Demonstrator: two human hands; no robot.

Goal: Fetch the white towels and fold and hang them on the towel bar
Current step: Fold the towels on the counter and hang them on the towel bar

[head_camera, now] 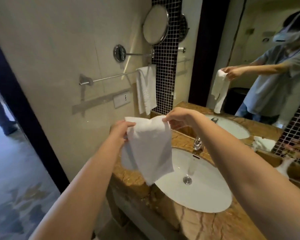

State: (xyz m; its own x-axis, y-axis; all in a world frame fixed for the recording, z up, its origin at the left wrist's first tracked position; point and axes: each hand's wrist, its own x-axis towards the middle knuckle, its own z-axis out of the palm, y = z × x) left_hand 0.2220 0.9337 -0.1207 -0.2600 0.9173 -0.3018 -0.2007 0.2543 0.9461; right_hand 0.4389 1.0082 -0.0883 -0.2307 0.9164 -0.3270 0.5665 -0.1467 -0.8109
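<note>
Head view: both bare forearms reach up from the bottom of the frame toward its middle. The left hand [122, 130], just left of centre, has its fingers curled and its thumb pressed onto the upper left edge of a white towel [149, 149], pinching the cloth. The right hand [176, 118], a little higher and right of centre, pinches the towel's upper right corner between thumb and fingertips; its other fingers are bent in behind the cloth and cannot be told apart. The towel hangs loose and rumpled between the two hands, in the air in front of the left rim of the sink [203, 193], with its lowest corner pointing down at the counter [215, 226] edge.

On the beige wall in the upper left half runs the towel bar [111, 77], slanting up to the right. A second white towel [145, 89] is draped over its right end, folded long and hanging flat beside the strip of dark mosaic tiles [164, 66]. Above it a round mirror [156, 25] stands out on an arm, and below the bar sits a socket plate [122, 101].

A chrome tap [197, 142] stands behind the white basin, right of centre. The large wall mirror [260, 54] fills the upper right and reflects the person holding the hanging towel in both hands. At the right edge, near the foot of that mirror, lies a crumpled white cloth [263, 144]; whether it is real or a reflection cannot be told.
</note>
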